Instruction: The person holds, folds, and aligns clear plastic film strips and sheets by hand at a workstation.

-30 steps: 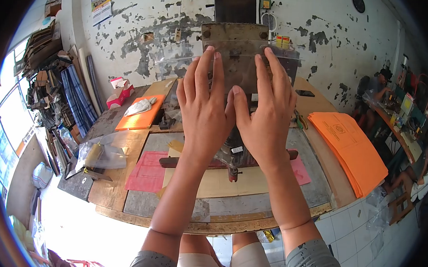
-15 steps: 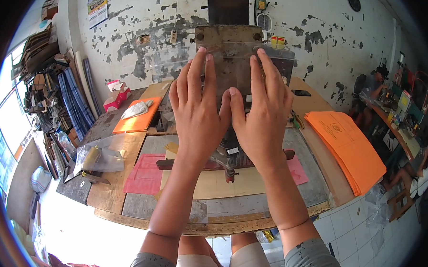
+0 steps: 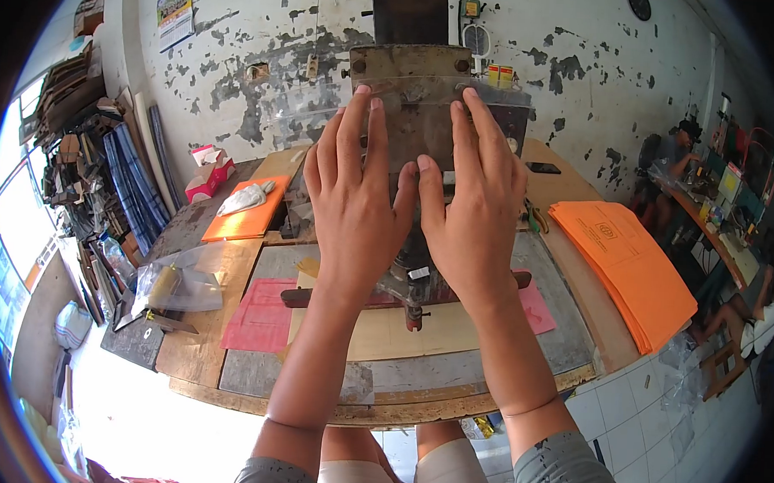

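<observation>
My left hand (image 3: 355,193) and my right hand (image 3: 475,194) are raised side by side, backs toward me, fingers stretched out and thumbs close to each other. Neither holds anything. Behind the fingertips is the worn metal head of a press machine (image 3: 412,61), with a clear plastic strip (image 3: 437,84) across it; whether the fingertips touch the strip I cannot tell. Lower down, a dark crossbar (image 3: 298,298) lies over a pale yellow board (image 3: 383,341). Pink sheets (image 3: 258,322) show at both sides of the board.
Orange printed folders (image 3: 619,260) are stacked on the right of the worktable (image 3: 475,401). At left are another orange stack (image 3: 232,226) with a white cloth (image 3: 244,198), a pink box (image 3: 209,173) and a clear plastic bag (image 3: 195,285). A person (image 3: 680,151) sits at a far-right bench.
Both hands keep nearly the same raised pose, with a small gap now showing between the thumbs. The view has shifted very slightly.
</observation>
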A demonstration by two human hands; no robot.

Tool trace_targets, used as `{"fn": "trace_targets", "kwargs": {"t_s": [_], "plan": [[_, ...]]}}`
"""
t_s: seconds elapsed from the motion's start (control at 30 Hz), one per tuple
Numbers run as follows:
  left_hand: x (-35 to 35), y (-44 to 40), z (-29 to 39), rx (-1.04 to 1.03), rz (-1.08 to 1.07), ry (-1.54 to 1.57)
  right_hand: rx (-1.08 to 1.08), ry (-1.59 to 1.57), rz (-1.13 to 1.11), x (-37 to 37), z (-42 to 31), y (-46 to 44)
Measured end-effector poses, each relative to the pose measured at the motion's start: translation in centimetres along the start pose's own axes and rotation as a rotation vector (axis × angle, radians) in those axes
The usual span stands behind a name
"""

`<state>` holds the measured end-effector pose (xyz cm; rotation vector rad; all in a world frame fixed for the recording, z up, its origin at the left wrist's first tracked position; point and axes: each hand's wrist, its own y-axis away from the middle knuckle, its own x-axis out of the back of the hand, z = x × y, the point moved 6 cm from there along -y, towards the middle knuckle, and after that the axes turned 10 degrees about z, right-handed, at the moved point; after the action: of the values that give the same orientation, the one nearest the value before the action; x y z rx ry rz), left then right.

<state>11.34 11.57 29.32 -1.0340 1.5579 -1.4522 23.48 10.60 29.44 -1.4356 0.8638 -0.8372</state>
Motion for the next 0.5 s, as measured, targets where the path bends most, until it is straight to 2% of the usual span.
{"fn": "trace_targets", "kwargs": {"t_s": [0.5], "plan": [[-0.06, 0.10, 0.06, 0.012, -0.003, 0.035, 0.004, -0.010, -0.006, 0.09, -0.06, 0.00]]}}
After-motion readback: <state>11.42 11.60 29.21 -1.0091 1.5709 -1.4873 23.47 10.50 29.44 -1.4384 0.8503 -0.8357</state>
